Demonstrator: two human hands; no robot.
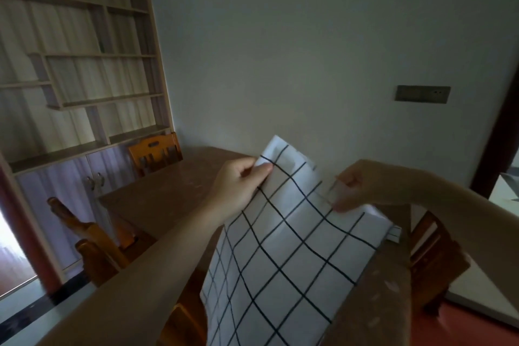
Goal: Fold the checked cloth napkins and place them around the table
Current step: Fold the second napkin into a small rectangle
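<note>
Your checked napkin hangs closest to you, held up in the air over the near edge of the desk. Your left hand pinches its upper left edge, thumb on the front. Your right hand pinches the upper right edge, fingers curled behind the fabric. Both hands sit apart, the cloth spanning between them. Wooden chairs stand along the desk's far and left edges, and the bare top stretches toward the wall.
</note>
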